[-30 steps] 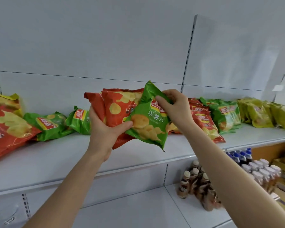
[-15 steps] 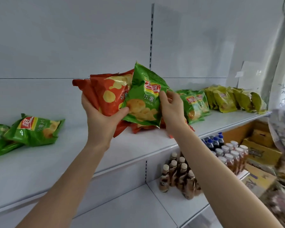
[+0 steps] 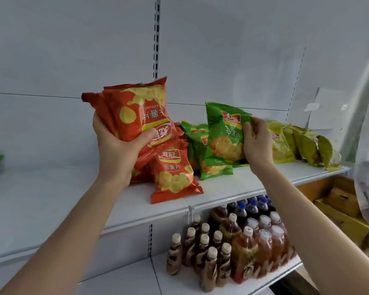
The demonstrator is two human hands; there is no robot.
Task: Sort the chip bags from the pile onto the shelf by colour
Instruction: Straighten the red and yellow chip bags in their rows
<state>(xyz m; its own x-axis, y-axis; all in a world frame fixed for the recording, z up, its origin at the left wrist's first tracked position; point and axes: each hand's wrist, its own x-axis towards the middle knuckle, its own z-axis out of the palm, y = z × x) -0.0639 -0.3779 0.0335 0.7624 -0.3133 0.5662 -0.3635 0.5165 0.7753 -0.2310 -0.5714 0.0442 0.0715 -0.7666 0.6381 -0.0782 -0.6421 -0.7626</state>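
Glossy green foil chip bag (image 3: pixel 224 137), half a second ago overlapping the red foil chip bags (image 3: pixel 136 111), now separated: right hand (image 3: pixel 257 143) pinches it just in front of the green stack (image 3: pixel 197 137) on the white shelf (image 3: pixel 51 199), apparently for placement there. The left hand (image 3: pixel 117 145) grips the reds, which are not yet placed.

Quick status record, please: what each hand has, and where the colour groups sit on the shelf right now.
left hand: grips held red bags, at least two, raised above the shelf
right hand: pinches held green bag by its edge, in front of the green group
red group: lying on the shelf, below the left hand
green group: right of the red group
yellow group: far right end
lower shelf: bottles
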